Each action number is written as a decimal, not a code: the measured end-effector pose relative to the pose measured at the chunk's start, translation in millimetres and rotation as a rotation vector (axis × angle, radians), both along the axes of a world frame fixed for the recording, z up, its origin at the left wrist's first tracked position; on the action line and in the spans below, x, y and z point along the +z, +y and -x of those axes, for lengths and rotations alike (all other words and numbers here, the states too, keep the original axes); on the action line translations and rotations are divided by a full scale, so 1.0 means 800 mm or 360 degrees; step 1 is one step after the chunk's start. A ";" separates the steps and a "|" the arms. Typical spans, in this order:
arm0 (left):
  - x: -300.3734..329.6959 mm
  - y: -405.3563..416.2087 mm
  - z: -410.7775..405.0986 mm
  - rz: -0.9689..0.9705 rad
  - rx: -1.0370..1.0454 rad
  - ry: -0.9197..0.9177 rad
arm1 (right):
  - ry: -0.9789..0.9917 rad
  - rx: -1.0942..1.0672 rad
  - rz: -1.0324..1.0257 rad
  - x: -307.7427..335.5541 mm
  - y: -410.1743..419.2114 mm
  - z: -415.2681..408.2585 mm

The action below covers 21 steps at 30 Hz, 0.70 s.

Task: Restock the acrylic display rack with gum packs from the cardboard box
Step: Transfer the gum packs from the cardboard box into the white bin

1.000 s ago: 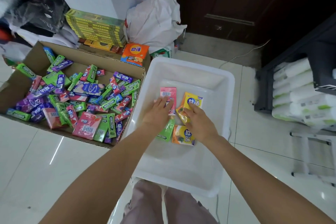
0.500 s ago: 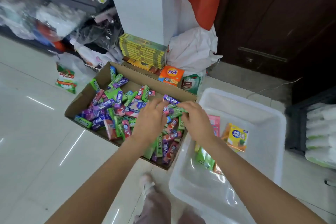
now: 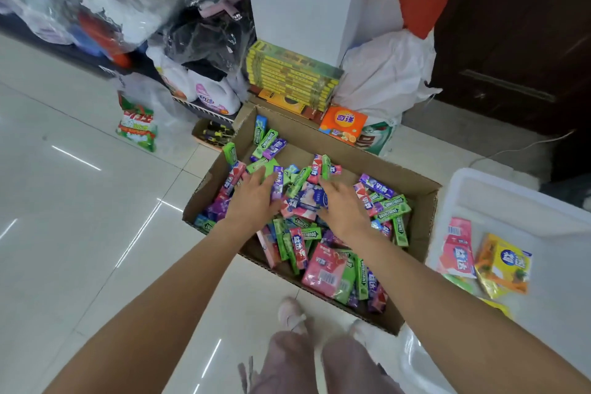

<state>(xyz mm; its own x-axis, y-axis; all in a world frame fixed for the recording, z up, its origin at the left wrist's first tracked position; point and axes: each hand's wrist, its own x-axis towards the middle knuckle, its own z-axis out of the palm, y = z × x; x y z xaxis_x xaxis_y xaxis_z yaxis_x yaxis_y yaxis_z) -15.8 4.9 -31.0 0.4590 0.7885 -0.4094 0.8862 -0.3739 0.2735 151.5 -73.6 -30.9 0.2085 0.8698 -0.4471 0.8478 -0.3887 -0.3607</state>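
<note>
An open cardboard box (image 3: 319,144) stands on the tiled floor, filled with several loose gum packs (image 3: 323,265) in green, purple, pink and blue. Both my hands are inside it, palms down on the pile. My left hand (image 3: 252,198) lies with fingers spread over green and purple packs near the box's left side. My right hand (image 3: 343,211) reaches across the middle, fingertips touching packs near a pink and green one; it grips nothing that I can see. To the right, a white plastic tub (image 3: 499,189) holds a pink pack (image 3: 457,249) and a yellow pack (image 3: 505,262). No acrylic rack is in view.
Behind the box lie a stack of yellow-green cartons (image 3: 291,77), an orange box (image 3: 343,125) and a white bag (image 3: 387,73) against a white pillar. A dark door (image 3: 511,41) is at the back right. Bagged goods crowd the back left. My feet (image 3: 292,313) stand just before the box.
Both hands left the white tub and moved left into the cardboard box, then further across the gum pile. The view swung left with them.
</note>
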 end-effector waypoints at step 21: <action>-0.006 0.017 -0.008 0.0073 0.0274 -0.0648 | -0.0016 -0.0310 -0.0126 0.013 -0.026 -0.021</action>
